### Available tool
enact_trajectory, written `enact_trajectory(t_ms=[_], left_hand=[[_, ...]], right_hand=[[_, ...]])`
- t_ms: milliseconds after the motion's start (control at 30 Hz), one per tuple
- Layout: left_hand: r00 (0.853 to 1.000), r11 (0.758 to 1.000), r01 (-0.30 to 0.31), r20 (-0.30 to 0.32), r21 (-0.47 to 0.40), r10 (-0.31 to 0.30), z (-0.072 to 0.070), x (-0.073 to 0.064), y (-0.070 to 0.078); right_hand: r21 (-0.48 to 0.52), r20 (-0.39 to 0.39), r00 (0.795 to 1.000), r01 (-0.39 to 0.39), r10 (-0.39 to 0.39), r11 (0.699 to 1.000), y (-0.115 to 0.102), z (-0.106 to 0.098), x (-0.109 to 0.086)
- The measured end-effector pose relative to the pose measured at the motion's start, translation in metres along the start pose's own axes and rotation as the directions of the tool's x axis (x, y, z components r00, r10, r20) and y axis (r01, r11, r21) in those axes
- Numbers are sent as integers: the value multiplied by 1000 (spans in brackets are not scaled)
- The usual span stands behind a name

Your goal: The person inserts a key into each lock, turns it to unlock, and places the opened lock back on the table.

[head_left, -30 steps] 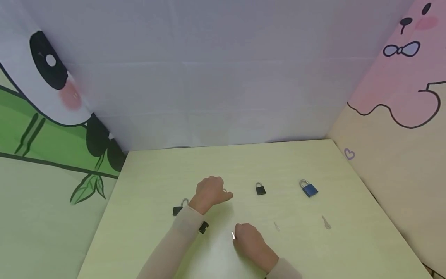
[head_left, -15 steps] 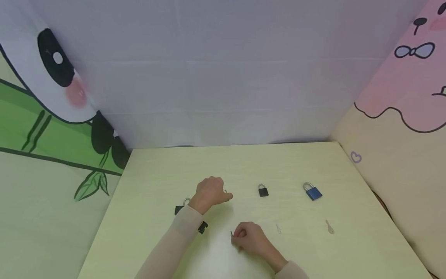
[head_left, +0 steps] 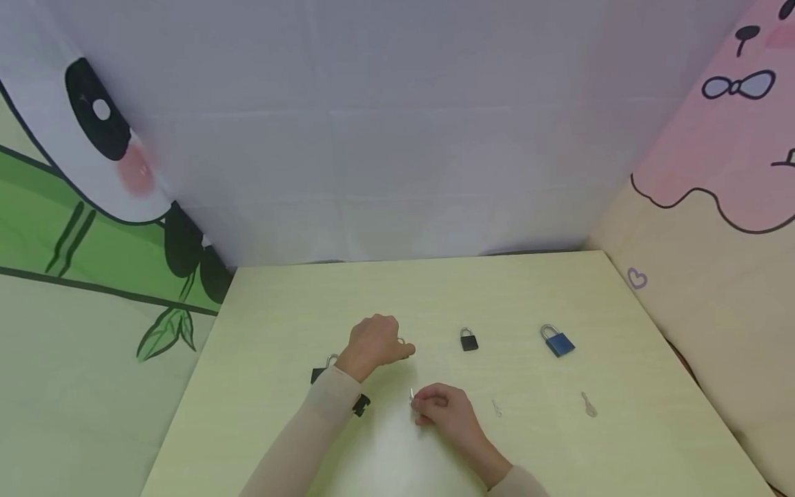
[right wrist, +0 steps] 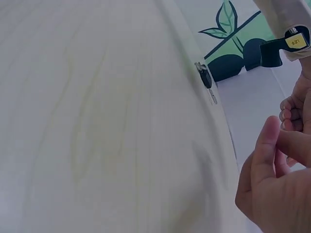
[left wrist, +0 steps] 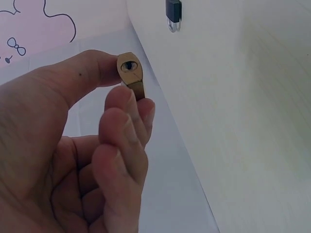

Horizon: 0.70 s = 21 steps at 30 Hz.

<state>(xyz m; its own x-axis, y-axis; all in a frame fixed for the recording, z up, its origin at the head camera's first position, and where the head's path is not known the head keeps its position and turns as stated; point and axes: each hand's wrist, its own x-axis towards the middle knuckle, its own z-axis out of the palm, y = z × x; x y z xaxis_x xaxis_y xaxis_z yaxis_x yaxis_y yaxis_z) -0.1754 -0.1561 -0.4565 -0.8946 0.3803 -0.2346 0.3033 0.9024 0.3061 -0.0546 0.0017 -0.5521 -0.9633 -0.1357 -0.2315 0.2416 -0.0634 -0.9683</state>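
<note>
My left hand [head_left: 375, 343] pinches a small brass padlock [left wrist: 130, 69] between thumb and fingers. The left wrist view shows its keyhole face; in the head view the hand covers most of it, leaving part of the shackle [head_left: 401, 339] visible. Below and slightly right of it, my right hand [head_left: 448, 408] pinches a small silvery key [head_left: 411, 395] whose tip points up, apart from the padlock. Its fingers hide the rest of the key, and in the right wrist view the right hand [right wrist: 274, 174] covers it.
On the pale table [head_left: 298, 297] lie a black padlock [head_left: 469, 343] and a blue padlock [head_left: 560, 344]. Nearer are a small key [head_left: 497, 408] and a larger key [head_left: 589, 405]. Another dark padlock [head_left: 318, 373], shackle raised, sits partly behind the left forearm. A patterned cloth wall [head_left: 410, 152] encloses the back.
My right hand has moved up towards the left hand, and the key in its fingers has turned to point upward. The left hand keeps still with the padlock. The head view has shifted slightly.
</note>
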Motion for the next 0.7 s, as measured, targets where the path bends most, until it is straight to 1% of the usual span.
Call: enact_trajectory(t_ms=[167, 300, 467, 700], left_hand=[[1000, 1000, -8, -4, -7, 8, 0, 0, 2], [1000, 1000, -17, -15, -16, 17, 2, 1, 1], [1000, 1000, -16, -13, -20, 16, 3, 1, 3], [1000, 1000, -16, -18, -7, 16, 2, 0, 4]], right_hand=[[51, -20, 1000, 20, -19, 999, -8, 3, 1], [76, -51, 998, 40, -36, 996, -14, 3, 7], [95, -78, 996, 59, -52, 994, -20, 4, 16], [115, -85, 996, 40, -30, 993, -24, 6, 22]])
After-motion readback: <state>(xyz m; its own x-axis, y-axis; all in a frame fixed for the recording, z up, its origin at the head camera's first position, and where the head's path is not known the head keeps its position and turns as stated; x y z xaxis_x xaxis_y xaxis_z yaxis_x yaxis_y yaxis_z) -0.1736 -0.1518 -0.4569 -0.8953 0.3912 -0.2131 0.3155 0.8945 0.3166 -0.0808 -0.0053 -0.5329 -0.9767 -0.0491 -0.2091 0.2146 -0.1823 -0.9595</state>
